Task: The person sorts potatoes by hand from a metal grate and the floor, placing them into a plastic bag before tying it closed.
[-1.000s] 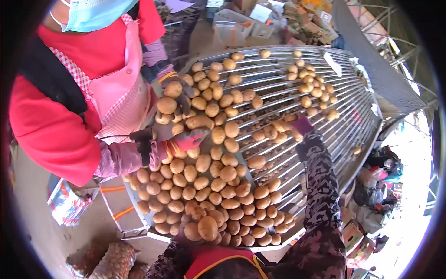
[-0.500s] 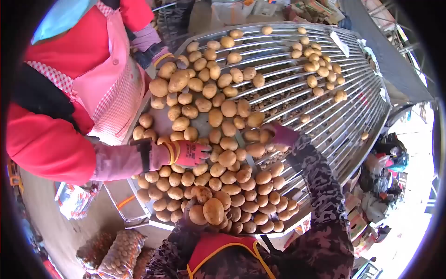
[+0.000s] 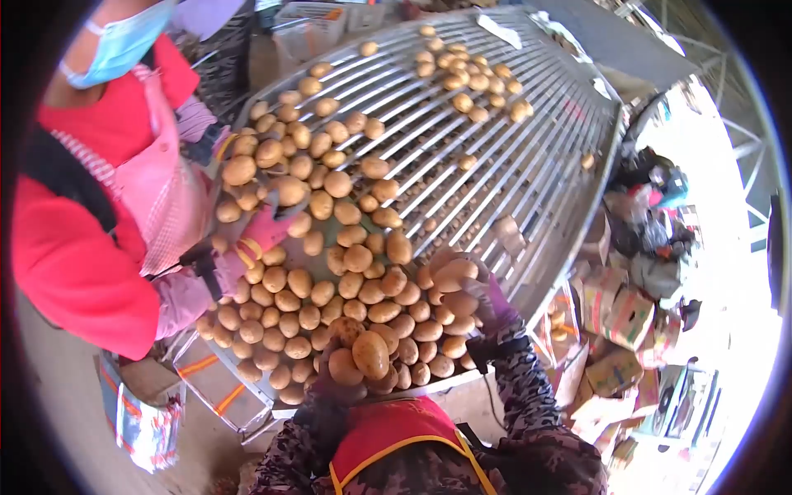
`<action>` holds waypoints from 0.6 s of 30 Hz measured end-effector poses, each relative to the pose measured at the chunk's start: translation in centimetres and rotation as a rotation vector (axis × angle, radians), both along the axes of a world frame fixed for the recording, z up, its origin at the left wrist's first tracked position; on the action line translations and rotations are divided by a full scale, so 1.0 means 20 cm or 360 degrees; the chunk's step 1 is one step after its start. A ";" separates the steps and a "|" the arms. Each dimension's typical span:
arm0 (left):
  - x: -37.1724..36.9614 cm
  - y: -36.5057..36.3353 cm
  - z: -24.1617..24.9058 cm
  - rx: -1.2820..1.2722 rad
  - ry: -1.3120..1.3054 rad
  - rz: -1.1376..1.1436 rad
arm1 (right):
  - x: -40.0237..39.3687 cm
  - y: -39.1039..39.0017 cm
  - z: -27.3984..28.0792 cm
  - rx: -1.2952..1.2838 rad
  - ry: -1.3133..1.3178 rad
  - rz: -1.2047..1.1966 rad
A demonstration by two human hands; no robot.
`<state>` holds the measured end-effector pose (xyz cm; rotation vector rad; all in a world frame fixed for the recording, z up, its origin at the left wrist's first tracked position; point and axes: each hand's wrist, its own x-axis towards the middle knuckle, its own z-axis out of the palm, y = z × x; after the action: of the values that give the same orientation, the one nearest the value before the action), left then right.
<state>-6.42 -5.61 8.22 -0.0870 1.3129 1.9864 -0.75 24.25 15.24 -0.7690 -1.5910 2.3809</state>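
Note:
A heap of yellow-brown potatoes (image 3: 330,289) lies on a metal roller table (image 3: 528,165). My left hand (image 3: 330,386), in a dark purple glove, is at the near edge of the heap, closed around two or three large potatoes (image 3: 370,355). At the heap's right edge my right hand (image 3: 488,299), also in a purple glove, cups a potato (image 3: 455,272). A person in a red top and pink apron (image 3: 157,206) stands on the left. That person's pink-gloved hand (image 3: 262,231) rests among the potatoes.
A smaller group of potatoes (image 3: 474,82) lies on the far rollers, with bare bars (image 3: 495,190) between it and the heap. Printed boxes and bags (image 3: 619,313) are piled on the ground to the right. A mesh sack (image 3: 136,421) lies at the lower left.
My right hand has drawn back from the middle rollers to the near right of the heap, now cupping a potato. The co-worker's gloved hand has shifted left. My left hand still holds its potatoes.

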 end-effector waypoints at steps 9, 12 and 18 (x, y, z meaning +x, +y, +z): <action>0.07 0.38 0.22 0.1157 -0.0485 -0.0769 | 0.78 -0.52 -0.27 -0.1118 0.0654 -0.0872; 0.24 0.48 0.18 0.1161 -0.0355 -0.0916 | 0.95 -0.52 -0.28 -0.1329 0.0628 -0.1028; 0.97 0.70 0.19 0.1052 -0.0218 -0.0053 | 1.48 -0.32 -0.34 -0.0956 0.0671 -0.1387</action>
<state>13.00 8.45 12.06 0.1119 0.5229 2.2392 28.94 17.92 8.45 -0.7548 -0.2449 2.0910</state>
